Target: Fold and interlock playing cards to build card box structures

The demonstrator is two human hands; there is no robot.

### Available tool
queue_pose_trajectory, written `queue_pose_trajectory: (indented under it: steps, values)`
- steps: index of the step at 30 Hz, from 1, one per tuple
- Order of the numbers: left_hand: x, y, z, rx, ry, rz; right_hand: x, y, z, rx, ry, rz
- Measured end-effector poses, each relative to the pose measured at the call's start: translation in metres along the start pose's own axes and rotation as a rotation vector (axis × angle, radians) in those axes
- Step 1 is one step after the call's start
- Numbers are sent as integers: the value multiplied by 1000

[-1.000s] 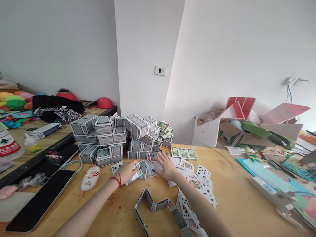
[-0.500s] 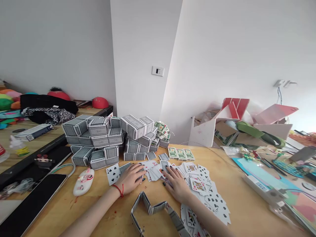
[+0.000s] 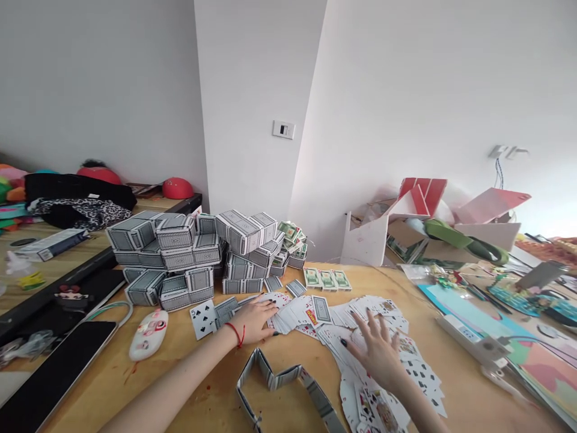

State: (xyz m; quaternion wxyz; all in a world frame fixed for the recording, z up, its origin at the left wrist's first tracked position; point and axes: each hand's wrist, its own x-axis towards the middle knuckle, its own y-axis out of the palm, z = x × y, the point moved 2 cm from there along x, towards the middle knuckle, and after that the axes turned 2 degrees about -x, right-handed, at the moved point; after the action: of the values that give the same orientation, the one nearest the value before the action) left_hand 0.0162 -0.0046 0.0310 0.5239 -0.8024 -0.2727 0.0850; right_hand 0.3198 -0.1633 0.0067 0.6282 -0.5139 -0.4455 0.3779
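Note:
Loose playing cards (image 3: 295, 314) lie spread over the wooden table. My left hand (image 3: 253, 322), a red string on its wrist, rests palm down at their left part, fingers stretched out. On the right part of the spread, my right hand (image 3: 376, 346) lies flat with its fingers wide apart. Neither hand grips a card. A five of spades (image 3: 202, 320) is left of my left hand. Nearest me stands a heart-like outline of folded cards (image 3: 288, 377), its lower end cut off by the frame. Blocks built from cards (image 3: 180, 249) are stacked behind my left hand.
A white mouse (image 3: 148, 337) and a black tablet-like device (image 3: 58, 373) lie at left. Three green card boxes (image 3: 327, 279) sit behind the cards. On the right are a power strip (image 3: 471, 340), blue sheets and an open carton (image 3: 367, 237).
My right hand has moved right, its fingers spreading wider, and the cards there now fan further right. My left hand has shifted slightly right. The view has turned a little.

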Motion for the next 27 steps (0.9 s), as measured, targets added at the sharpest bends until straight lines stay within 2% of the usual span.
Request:
queue_pose_trajectory:
  steps: [3, 5, 8, 14, 17, 20, 23, 26, 27]
  values:
    - [2, 2, 4, -61, -16, 12, -28, 11, -40, -37, 220, 25]
    - [4, 4, 6, -90, -26, 16, -43, 20, -51, -39, 261, 48]
    - [12, 8, 3, -118, -17, 21, -47, 28, -38, -62, 211, 43]
    - [29, 17, -13, -186, 23, 27, -28, 25, 12, 17, 85, -50]
    - [30, 15, -13, -238, 23, 4, -22, 22, 14, 74, 66, -98]
    - [27, 8, -6, -294, -20, -44, -6, 16, -6, 117, 148, -167]
    - [26, -1, -1, -354, -74, -92, 28, 10, -41, 134, 281, -176]
    - [26, -11, -4, -421, -121, -112, 62, 9, -75, 149, 457, -99]
    - [25, -14, -6, -443, -131, -113, 71, 10, -82, 156, 468, -77]
